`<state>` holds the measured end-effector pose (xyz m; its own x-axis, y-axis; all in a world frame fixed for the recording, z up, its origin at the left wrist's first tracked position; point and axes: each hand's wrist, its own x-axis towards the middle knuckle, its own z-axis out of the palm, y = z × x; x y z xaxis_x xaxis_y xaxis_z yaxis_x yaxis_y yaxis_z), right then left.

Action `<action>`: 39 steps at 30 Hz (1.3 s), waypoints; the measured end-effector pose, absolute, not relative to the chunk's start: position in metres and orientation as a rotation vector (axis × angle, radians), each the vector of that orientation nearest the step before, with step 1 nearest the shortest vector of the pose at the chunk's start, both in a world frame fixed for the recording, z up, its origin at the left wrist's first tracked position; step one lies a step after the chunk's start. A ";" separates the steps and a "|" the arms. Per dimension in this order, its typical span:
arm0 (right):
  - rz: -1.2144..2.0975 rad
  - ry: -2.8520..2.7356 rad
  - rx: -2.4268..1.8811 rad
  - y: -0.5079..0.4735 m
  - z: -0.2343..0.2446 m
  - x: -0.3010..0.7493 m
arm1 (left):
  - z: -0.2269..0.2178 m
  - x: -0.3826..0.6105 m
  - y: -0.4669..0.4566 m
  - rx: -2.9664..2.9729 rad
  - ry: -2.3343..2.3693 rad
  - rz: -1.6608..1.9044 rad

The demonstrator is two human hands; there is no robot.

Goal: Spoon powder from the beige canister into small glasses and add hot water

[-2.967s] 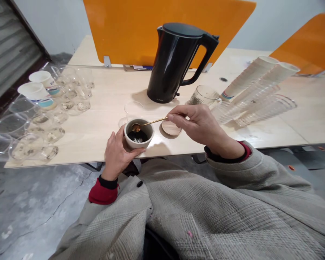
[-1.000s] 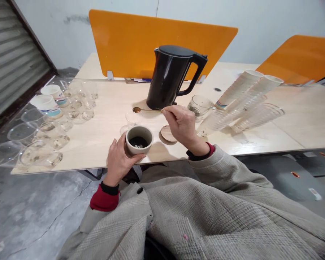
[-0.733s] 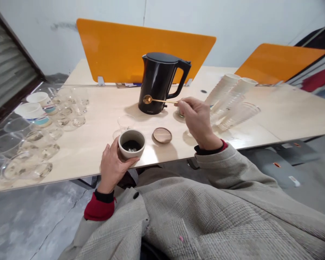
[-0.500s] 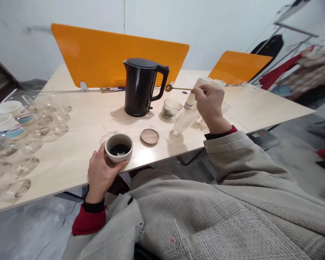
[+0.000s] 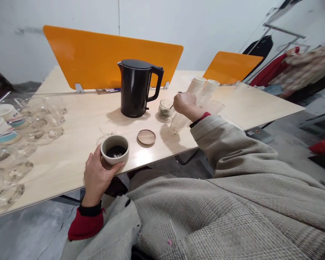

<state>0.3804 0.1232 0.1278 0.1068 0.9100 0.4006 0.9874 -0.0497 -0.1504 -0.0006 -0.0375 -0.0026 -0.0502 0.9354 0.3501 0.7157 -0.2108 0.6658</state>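
Left hand (image 5: 97, 178) wrapped around a grey stoneware cup (image 5: 115, 148) of dark liquid, fingers closed snugly on its outer wall, right at the front edge of the tabletop (image 5: 70, 173). Right hand (image 5: 186, 103) curled, fingers pinched on a slim spoon (image 5: 171, 107), its handle slanting down to a ribbed glass cup (image 5: 165, 108). Round wooden lid (image 5: 146, 137) lying flat between both cups; black electric kettle (image 5: 135, 88) just behind.

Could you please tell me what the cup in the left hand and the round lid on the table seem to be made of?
The matte grey-beige cup looks like unglazed stoneware or similar ceramic, judging by its thick, dull wall. The round brown lid looks like wood, with faint grain and a soft sheen.
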 end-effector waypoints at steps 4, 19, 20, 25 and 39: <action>-0.381 -1.902 -2.437 0.115 0.133 0.371 | -0.003 0.000 -0.038 1.952 1.746 1.160; -0.126 -2.458 -1.728 0.026 0.048 0.304 | -0.009 0.001 -0.041 1.993 1.789 1.161; -0.072 -2.466 -1.733 0.027 0.038 0.302 | -0.010 0.000 -0.041 1.998 1.786 1.161; -0.014 -2.434 -1.679 0.026 0.021 0.297 | -0.011 -0.001 -0.042 2.034 1.774 1.166; 0.204 -2.041 -1.411 0.014 0.022 0.301 | -0.014 -0.004 -0.047 2.207 1.612 1.156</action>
<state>0.3008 0.0139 0.0221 -0.2182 0.8838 0.4139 0.7843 0.4112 -0.4645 -0.0042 -0.0474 -0.0141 0.1130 0.8696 0.4807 0.7344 -0.3990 0.5491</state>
